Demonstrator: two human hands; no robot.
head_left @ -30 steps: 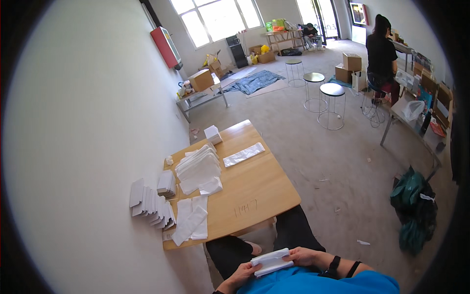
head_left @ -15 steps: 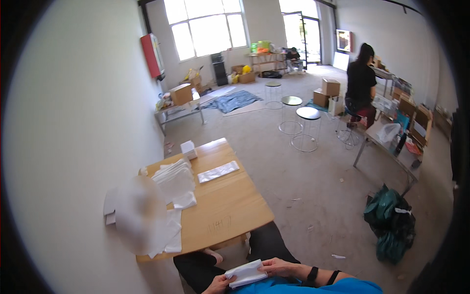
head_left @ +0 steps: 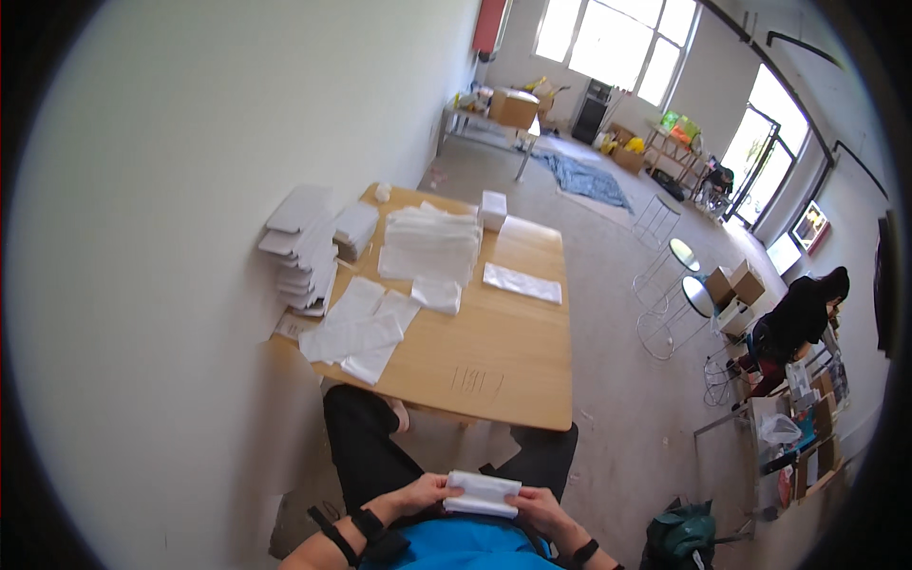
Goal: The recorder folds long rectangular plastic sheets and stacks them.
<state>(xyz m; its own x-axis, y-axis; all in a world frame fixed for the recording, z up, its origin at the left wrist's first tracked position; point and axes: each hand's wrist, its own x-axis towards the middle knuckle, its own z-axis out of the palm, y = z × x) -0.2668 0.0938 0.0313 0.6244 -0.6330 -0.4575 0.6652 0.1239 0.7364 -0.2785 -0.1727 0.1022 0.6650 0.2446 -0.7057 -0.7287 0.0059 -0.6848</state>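
Head: white bundle between both hands

We hold a white, folded, rectangular piece of thin sheet material by its short ends in our fingers. It is flattened, long edges running sideways.
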